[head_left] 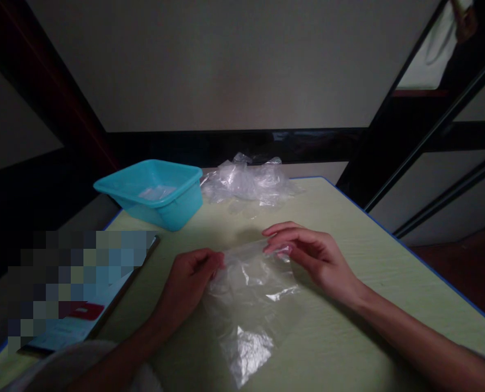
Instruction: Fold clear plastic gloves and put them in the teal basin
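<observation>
Between both hands (193, 272), clear bag (252, 305).

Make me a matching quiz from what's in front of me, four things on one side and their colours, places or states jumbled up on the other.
Things
1. Tub
2. Bag pile
3. Flat bag
4. Table

Descriptions
A. Pale top with blue edging
B. Between the left hand and right hand, its far edge in their fingers
C. Turquoise, with something pale inside
D. Clear and crumpled, beyond both hands

Right pairs: 1-C, 2-D, 3-B, 4-A
</observation>
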Tool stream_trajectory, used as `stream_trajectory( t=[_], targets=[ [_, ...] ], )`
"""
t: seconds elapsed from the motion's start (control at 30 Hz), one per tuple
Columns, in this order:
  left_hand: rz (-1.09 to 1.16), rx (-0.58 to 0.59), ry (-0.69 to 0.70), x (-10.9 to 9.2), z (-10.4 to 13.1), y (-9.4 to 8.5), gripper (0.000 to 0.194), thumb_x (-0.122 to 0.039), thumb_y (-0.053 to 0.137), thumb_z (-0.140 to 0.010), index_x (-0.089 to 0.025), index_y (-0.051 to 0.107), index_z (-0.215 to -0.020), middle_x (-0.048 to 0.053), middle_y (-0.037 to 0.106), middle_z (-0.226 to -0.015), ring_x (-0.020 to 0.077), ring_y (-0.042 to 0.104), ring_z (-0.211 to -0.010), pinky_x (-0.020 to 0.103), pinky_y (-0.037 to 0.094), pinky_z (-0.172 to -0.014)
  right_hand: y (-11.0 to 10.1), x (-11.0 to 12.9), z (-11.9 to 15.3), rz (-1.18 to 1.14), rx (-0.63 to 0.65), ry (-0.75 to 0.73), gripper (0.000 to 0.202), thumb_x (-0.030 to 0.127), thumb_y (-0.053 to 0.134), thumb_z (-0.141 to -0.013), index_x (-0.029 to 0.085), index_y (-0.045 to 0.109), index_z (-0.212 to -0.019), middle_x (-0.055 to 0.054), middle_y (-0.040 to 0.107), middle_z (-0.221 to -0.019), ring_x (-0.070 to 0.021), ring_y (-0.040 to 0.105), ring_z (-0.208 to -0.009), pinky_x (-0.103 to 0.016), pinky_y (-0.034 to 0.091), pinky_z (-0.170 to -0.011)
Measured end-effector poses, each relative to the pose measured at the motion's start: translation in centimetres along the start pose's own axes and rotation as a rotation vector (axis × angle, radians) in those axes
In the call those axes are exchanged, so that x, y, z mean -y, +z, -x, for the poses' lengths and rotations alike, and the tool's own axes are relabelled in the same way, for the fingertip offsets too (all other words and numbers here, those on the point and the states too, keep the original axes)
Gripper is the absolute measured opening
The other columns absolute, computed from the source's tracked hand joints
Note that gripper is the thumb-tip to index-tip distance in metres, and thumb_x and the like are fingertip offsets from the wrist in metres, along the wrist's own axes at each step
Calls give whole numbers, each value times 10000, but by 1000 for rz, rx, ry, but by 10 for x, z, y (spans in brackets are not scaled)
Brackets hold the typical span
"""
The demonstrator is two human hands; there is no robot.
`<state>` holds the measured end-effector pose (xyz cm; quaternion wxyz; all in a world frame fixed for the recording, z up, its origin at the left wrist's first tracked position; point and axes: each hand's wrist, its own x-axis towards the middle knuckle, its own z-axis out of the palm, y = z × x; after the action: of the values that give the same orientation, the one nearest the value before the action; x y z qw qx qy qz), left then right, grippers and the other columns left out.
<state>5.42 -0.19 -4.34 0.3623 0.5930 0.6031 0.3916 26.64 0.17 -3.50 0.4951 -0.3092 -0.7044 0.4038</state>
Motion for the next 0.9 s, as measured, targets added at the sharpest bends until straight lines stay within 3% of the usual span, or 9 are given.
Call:
stream_trajectory(
  t=[0.13,0.27,0.4,0.5,0.6,0.73,0.9],
  targets=[
    [67,47,-4,2,0,0,355,-448,509,-641,-188,447,-408,-51,391,-390,87,337,-390,197,260,-392,2,1,3,157,77,-170,303,46,450,-835,211,679,-946,-63,656,-1008,-144,613,-933,-298,494,-805],
    [91,47,42,4,0,1,350,-426,516,-671,-189,461,-420,-47,416,-397,95,374,-398,201,300,-401,4,0,4,217,100,-257,202,85,576,-804,198,683,-934,-66,675,-925,-145,637,-855,-277,516,-740],
    [157,-51,125,6,-2,1,247,-399,520,-704,-187,602,-607,6,630,-605,162,576,-593,241,456,-546,4,-1,3,180,13,-203,90,146,666,-754,203,706,-811,-52,684,-858,-152,644,-786,-278,520,-691],
    [144,-154,209,11,-3,-2,216,-362,499,-741,-191,629,-763,27,671,-768,189,618,-739,289,495,-662,2,0,2,166,-118,-161,90,152,647,-756,216,711,-755,-42,693,-831,-159,644,-759,-293,514,-676],
    [60,-197,351,19,-3,-3,198,-202,455,-720,-189,608,-844,37,644,-873,188,605,-826,309,505,-713,0,3,0,169,-267,-136,104,163,643,-739,220,702,-676,-26,693,-747,-151,633,-695,-280,500,-637],
    [-150,-197,621,24,3,2,431,-54,450,-643,-190,549,-1040,59,577,-1044,197,555,-988,347,492,-821,0,5,-1,152,-394,-29,132,208,656,-717,213,677,-587,-5,660,-630,-123,585,-576,-228,457,-513],
    [-300,-156,914,18,14,1,354,-174,624,-757,-203,518,-1093,70,559,-1087,192,557,-986,317,503,-834,4,1,2,148,-314,-11,172,240,652,-742,201,647,-575,8,633,-610,-113,562,-556,-219,427,-496]
  ],
)
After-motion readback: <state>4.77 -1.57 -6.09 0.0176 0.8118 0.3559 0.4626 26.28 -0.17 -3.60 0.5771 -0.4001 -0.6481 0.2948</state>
